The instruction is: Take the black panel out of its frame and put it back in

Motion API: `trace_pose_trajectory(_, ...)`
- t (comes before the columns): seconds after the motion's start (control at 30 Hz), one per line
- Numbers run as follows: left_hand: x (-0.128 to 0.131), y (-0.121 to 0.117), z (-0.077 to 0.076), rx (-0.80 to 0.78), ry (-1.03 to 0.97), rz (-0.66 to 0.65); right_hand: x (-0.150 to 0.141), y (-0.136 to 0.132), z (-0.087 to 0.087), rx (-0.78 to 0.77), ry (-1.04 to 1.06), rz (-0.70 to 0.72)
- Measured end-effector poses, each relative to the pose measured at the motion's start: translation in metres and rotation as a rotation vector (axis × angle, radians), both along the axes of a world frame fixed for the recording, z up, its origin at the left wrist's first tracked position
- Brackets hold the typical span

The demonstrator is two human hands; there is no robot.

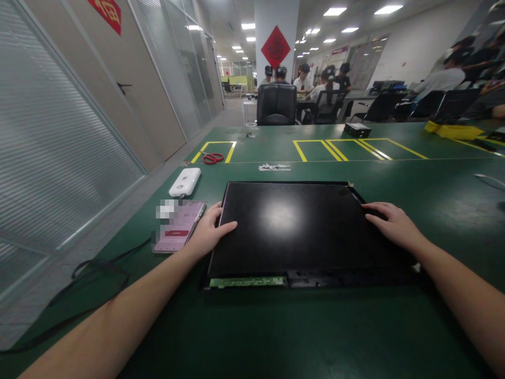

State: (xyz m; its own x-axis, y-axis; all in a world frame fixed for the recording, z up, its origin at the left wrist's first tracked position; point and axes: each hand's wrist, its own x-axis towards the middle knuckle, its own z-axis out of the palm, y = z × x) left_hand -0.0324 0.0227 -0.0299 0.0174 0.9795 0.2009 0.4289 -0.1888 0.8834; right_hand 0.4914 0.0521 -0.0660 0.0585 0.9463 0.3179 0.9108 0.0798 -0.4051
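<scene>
A black flat screen panel (295, 226) lies on the green table (276, 326) in front of me, with a thin green circuit strip (246, 282) along its near edge. My left hand (209, 234) grips the panel's left edge, thumb on top and fingers curled round the side. My right hand (392, 223) rests flat on the panel's right edge with its fingers stretched out.
A phone (179, 226) lies just left of my left hand, a white power bank (185, 182) behind it, and a black cable (98, 268) trails off the table's left edge. Red scissors (213, 157) and small parts (274, 167) lie farther back. People sit at far tables.
</scene>
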Motion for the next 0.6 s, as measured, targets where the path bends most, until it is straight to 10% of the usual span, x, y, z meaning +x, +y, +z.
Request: trace_pose_trajectory(0.6, 0.0011, -0.0019, 0.0003, -0.019, -0.056, 0.001, -0.0043, -0.0007, 0.0032, 0.006, 0.016, 0.018)
